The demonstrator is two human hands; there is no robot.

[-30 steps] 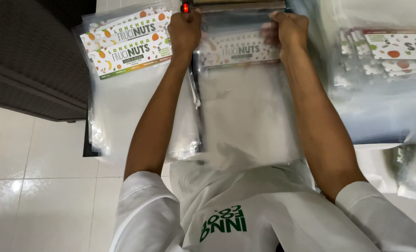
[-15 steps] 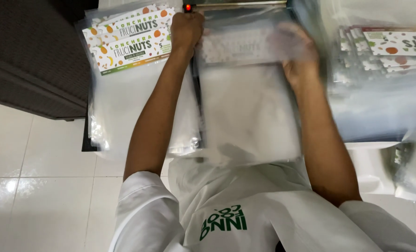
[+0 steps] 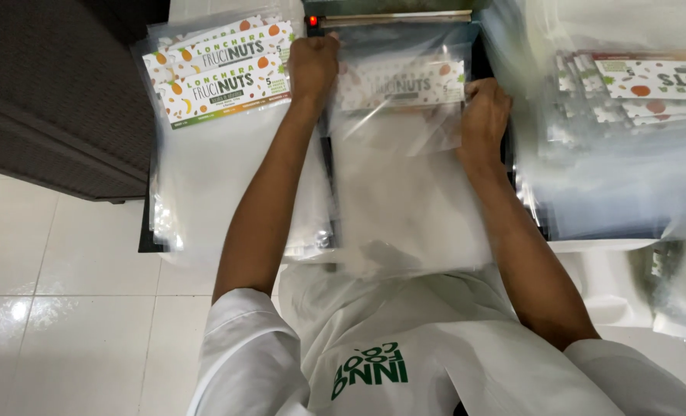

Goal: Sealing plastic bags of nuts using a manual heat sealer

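Both hands grip one clear labelled bag (image 3: 404,154) — left hand (image 3: 313,65) at its far-left corner, right hand (image 3: 483,115) closed on its right edge.

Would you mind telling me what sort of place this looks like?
Probably a small food-packing station: stacks of clear plastic pouches with printed fruit-patterned labels lie on both sides, and both hands hold one clear labelled pouch at a metal sealing bar with a red light.

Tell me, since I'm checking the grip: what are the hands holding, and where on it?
Both hold one clear plastic bag near its labelled top end: left hand at the top left corner, right hand on the right edge.
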